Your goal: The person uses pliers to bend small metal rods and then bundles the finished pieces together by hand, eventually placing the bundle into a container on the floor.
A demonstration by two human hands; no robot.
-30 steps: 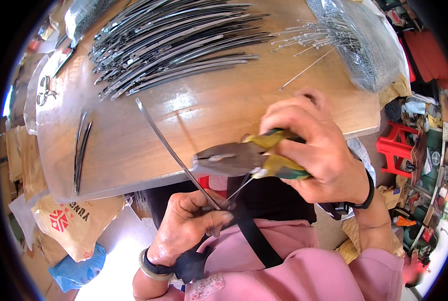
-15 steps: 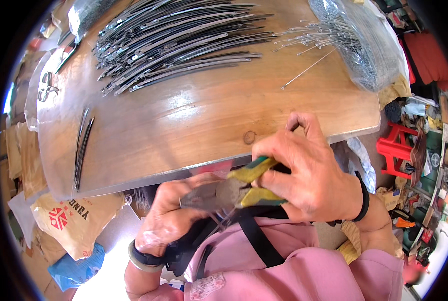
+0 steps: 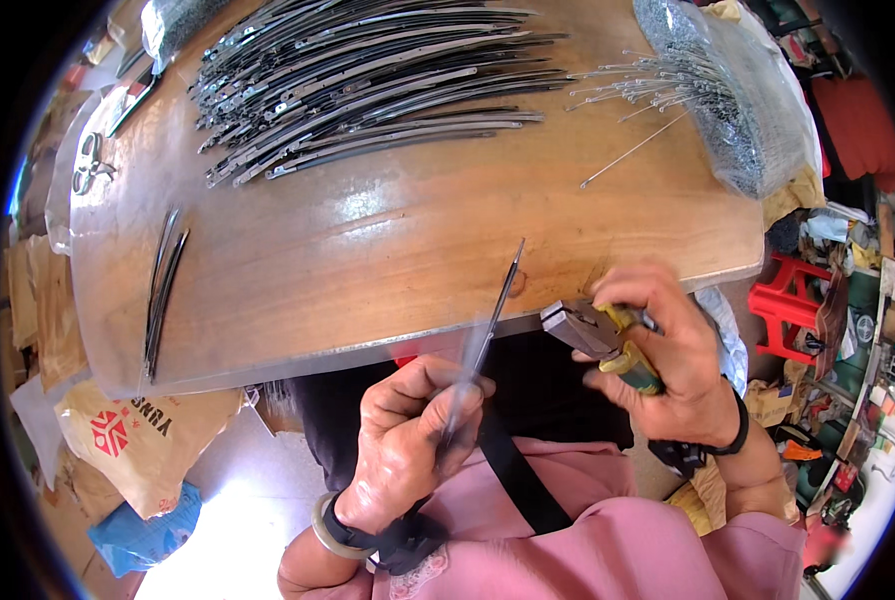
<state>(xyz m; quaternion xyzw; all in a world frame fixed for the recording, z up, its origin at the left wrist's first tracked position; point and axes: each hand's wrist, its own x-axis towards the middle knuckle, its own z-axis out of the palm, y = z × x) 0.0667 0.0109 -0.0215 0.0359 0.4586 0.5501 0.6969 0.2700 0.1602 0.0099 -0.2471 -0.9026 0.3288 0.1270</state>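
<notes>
Wooden table [image 3: 297, 260]: big pile of dark metal strips [image 3: 367, 90] at far side, clear bag of thin wires [image 3: 742, 130] far right.
Both hands at near edge. Left hand [image 3: 407, 430] closed in a thumb-and-finger pinch; right hand [image 3: 682, 365] wrapped round pliers [image 3: 592, 335], yellow-green handles, head apart from the held strip. That thin dark strip [image 3: 508, 283] sits in left hand's pinch, slanting up-right, lower part blurred. Few loose strips [image 3: 166, 300] lie table-left. Single wire [image 3: 632, 151] lies near the bag.
</notes>
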